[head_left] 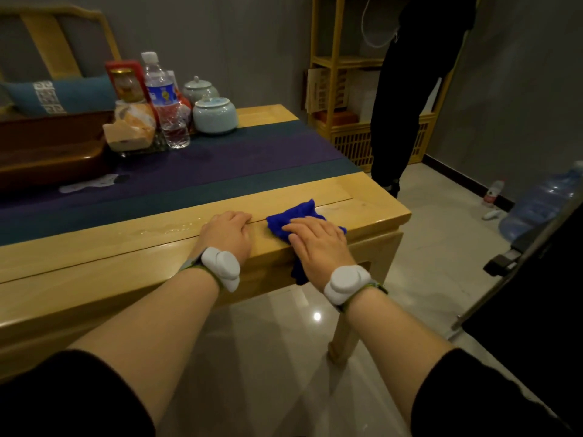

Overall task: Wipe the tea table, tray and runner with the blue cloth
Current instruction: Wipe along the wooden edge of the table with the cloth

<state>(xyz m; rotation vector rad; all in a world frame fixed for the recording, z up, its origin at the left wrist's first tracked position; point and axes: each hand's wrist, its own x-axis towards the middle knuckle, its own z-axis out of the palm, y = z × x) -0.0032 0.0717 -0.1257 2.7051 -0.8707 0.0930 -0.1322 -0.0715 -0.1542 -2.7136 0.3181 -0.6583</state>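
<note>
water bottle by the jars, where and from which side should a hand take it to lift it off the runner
Grip the water bottle around its labelled middle, coming from the near right side. It stands upright on the runner, and that side is open, while a wrapped packet crowds its left and a pale lidded jar sits to its right, further back. The thin plastic looks crushable, so grip gently.

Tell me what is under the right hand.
The right hand presses flat on a crumpled blue cloth lying on the pale wooden tea table, one end hanging over its edge. The wood beneath is covered.

wooden tea table (362, 197) bears runner (220, 171), tray (47, 152), blue cloth (299, 216), jars (214, 115)
</note>
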